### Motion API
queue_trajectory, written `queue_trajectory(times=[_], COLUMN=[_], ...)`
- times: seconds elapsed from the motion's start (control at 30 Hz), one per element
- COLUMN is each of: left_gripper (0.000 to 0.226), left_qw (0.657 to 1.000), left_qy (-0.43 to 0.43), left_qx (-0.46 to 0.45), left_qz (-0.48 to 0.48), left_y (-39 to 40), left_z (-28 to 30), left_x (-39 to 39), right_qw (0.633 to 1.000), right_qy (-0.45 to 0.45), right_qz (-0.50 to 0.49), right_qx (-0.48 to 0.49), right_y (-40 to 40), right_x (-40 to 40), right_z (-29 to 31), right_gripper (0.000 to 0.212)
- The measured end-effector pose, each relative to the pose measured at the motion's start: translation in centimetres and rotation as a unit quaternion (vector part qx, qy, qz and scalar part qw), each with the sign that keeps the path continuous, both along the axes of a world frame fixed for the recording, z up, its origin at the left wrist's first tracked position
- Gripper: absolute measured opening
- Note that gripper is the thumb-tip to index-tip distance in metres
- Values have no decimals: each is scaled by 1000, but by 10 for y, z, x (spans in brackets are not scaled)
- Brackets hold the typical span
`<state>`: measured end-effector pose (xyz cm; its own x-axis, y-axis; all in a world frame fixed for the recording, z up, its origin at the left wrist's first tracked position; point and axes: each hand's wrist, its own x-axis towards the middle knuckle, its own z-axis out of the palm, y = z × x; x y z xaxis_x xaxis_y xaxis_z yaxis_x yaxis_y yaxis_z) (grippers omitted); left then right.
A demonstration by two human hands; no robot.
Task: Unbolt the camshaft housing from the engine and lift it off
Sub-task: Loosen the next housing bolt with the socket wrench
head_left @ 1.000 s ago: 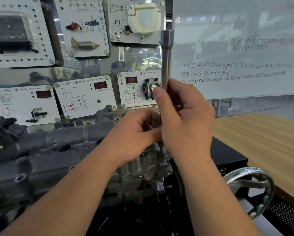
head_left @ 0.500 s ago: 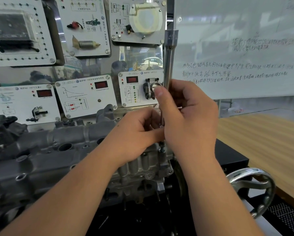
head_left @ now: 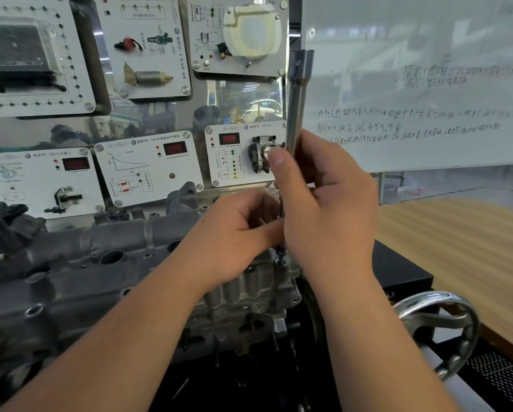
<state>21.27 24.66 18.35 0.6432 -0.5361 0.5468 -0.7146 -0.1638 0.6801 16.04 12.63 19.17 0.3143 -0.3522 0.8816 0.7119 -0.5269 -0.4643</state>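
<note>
The grey cast camshaft housing (head_left: pixel 79 263) lies across the engine top, running from the lower left to the middle. My right hand (head_left: pixel 323 212) grips a long steel extension bar (head_left: pixel 296 108) that stands upright over the housing's right end. Below my palm a dark bolt (head_left: pixel 281 255) shows, partly raised out of its hole in the housing. My left hand (head_left: pixel 234 233) curls its fingers round the lower part of the tool just above the bolt; the tool's tip is hidden between both hands.
White sensor display panels (head_left: pixel 148 171) hang on the board behind the engine. A whiteboard (head_left: pixel 412 84) with writing stands at the right. A chrome handwheel (head_left: pixel 439 331) juts out at the lower right beside a black stand (head_left: pixel 398 272) and a wooden table (head_left: pixel 463 242).
The extension bar and both hands have risen slightly, and the bolt shows a little more shank above the housing.
</note>
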Motion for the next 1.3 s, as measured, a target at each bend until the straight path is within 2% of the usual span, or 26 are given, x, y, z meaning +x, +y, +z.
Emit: queue_trajectory(times=[0.1,0.23,0.33,0.37,0.47,0.57,0.63,0.73,0.83,1.03,1.2,1.3], left_gripper=[16,20,27,33,52,32,17,16,7,19,26,19], left_qw=[999,1000,1000,1000,1000,1000,1000,1000,1000,1000,1000,1000], left_qy=[23,8,1,-3,-11,1,13,3,-12,-2,23,-2], left_qx=[-10,1,5,6,5,-3,-5,1,-5,8,4,5], left_qz=[-28,-17,-9,-5,0,-14,-27,-17,0,3,-12,-14], left_y=[1,-1,-1,-1,0,0,0,-1,-1,0,0,-1], left_z=[1,2,2,2,1,0,0,1,1,2,1,0], left_x=[-3,-3,-2,-2,-1,1,0,-1,-2,-3,-2,-1], right_qw=[998,997,996,996,999,999,998,994,990,994,992,988], right_qy=[35,56,56,50,11,9,21,38,46,0,26,27], right_qz=[36,61,69,67,40,38,64,97,120,80,96,122], right_qx=[-22,-6,30,36,34,21,10,31,65,78,78,87], right_y=[-2,-6,-5,-4,-2,-1,-2,-3,-1,5,6,6], right_x=[-3,-3,2,3,2,2,1,2,6,9,9,9], right_z=[2,2,0,-1,-1,-2,-1,0,-2,-5,-4,-4], right_gripper=[30,24,35,34,6,29,31,24,32,5,19,14])
